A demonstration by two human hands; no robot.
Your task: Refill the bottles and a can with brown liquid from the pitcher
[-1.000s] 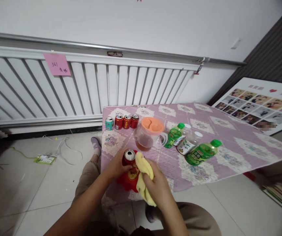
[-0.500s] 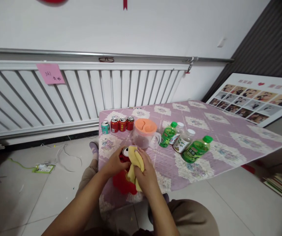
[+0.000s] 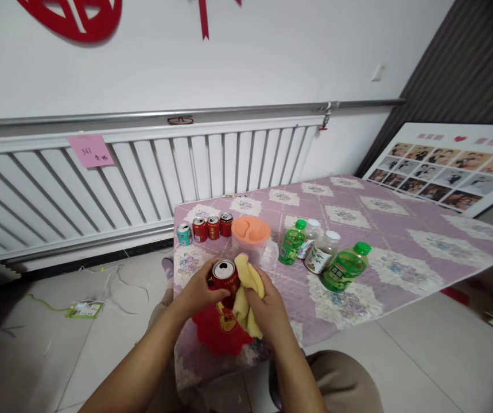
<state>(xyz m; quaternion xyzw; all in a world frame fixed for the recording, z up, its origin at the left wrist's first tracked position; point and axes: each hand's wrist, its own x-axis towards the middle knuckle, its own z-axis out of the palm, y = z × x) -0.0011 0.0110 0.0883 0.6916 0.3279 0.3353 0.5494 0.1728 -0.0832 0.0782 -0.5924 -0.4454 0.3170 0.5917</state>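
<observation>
My left hand is wrapped round a red drink can, held upright with its opened top facing up. A folded yellow cloth is gripped in my right hand, close against the can's right side; whether it touches the can I cannot tell. Beneath both hands lies a red scallop-edged mat with a gold design. Just beyond them stands a clear plastic jug with an orange divided lid.
Three red cans and a teal can line the table's back left. Right of the jug are green-capped bottles and white-capped bottles. Behind the patterned tablecloth runs a white radiator. Cables and a power strip lie on the floor.
The cloth has shifted off the can's top to its right side, so the can's lid and front show more. The camera view has tilted slightly upward.
</observation>
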